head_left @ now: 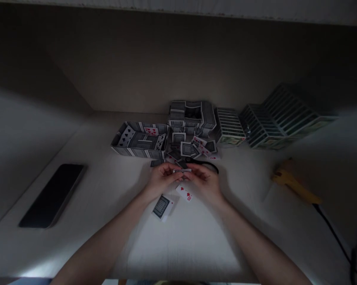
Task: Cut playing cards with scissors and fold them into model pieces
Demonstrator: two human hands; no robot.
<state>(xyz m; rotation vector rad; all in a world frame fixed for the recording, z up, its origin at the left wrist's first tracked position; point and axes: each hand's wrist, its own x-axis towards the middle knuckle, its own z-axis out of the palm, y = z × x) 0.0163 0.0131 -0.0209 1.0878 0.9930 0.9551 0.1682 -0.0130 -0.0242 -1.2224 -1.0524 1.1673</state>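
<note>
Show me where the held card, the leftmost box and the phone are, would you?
Held card [182, 170]: head view, on its pale upper edge.
Leftmost box [138, 152]: head view, on its front wall.
Phone [52, 196]: head view, middle of its dark upper face.

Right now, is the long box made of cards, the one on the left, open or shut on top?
Open. No lid covers the box, and its inside walls show, with black clubs and red marks.
</note>
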